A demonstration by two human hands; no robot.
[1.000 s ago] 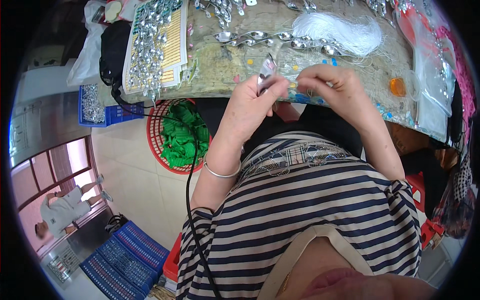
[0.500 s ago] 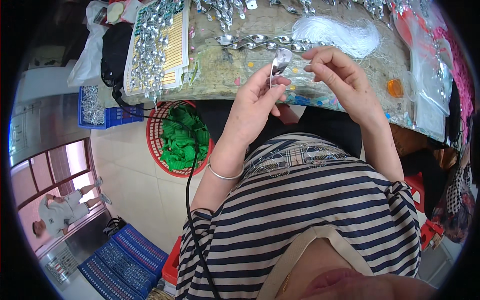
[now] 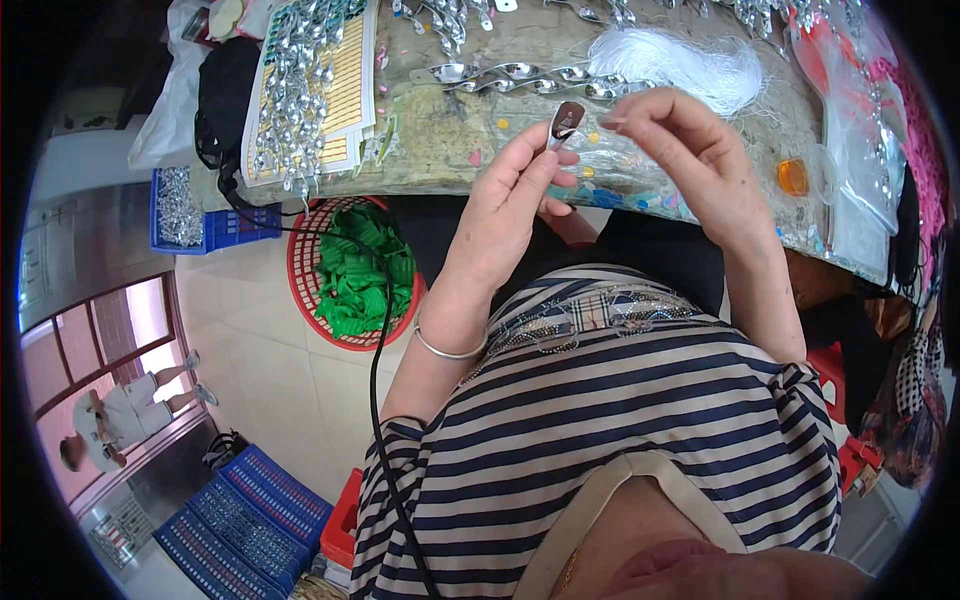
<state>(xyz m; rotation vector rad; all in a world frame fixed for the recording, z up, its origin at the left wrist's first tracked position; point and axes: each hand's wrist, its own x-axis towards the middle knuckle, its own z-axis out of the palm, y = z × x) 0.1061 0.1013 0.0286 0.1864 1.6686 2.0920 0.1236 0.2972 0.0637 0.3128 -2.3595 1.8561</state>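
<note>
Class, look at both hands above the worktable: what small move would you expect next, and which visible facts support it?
Probably the right hand closes in on the dark spoon-shaped piece pinched upright in the left hand. Its fingertips sit pinched just beside the piece, not touching, with both hands raised over the table.

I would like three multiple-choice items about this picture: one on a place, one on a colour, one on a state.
1. Where is the red basket?
A. on the floor below the table edge
B. on the table
C. on the person's lap

2. What colour is the stuff inside that basket?
A. white
B. green
C. orange

3. What is the left hand doing?
A. lying flat on the table
B. hanging empty
C. pinching a small dark teardrop-shaped piece

Answers: 1 A, the basket stands on the pale tiles under the table edge. 2 B, green pieces fill it. 3 C, the fingertips hold the piece up, and the right hand is close beside it.
</note>
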